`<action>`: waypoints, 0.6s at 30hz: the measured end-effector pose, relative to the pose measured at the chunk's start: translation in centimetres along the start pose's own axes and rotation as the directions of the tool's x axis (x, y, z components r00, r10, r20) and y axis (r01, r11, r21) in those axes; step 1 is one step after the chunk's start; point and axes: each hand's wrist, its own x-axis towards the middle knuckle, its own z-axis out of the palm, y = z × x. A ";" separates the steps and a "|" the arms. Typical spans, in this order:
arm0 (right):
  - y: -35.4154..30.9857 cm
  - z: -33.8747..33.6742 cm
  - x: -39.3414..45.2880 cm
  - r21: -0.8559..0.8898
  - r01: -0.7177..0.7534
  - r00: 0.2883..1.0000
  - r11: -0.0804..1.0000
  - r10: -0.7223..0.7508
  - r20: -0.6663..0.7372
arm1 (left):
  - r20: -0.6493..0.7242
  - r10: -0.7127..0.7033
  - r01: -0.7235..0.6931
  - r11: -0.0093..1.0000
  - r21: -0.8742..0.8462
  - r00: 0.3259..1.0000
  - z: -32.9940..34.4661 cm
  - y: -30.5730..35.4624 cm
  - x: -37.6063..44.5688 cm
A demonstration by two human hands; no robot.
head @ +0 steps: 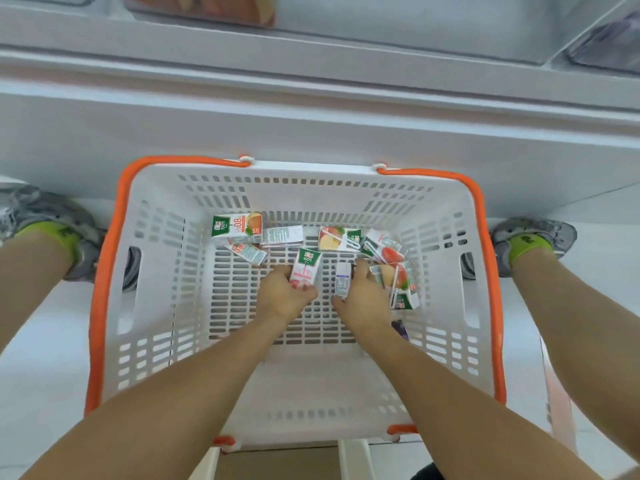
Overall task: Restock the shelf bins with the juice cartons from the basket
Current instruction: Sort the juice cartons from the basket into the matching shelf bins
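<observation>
A white slotted basket [166,306] with orange handles sits on the floor between my feet. Both my hands reach down into it. My left hand [282,297] grips an upright pink-and-white juice carton [306,268] with a green top. A narrow white carton [342,280], label side up, is held in my right hand [363,299]. Several more cartons lie loose on the basket floor: an orange one [237,227] at the back left, an apple one [337,239] at the back, and a pile [394,268] to the right of my right hand.
The white shelf front [311,116] rises just behind the basket. Clear bins sit blurred on the shelf above, one with reddish cartons [204,8] and one at the far right [606,46]. My shoes [45,216] flank the basket. A purple carton [400,329] peeks out under my right wrist.
</observation>
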 end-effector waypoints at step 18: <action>-1.7 -3.5 -2.1 0.439 -0.136 0.935 0.888 -0.032 0.354 | 0.451 -0.103 0.396 0.672 -0.626 0.887 -8.1 1.2 -6.5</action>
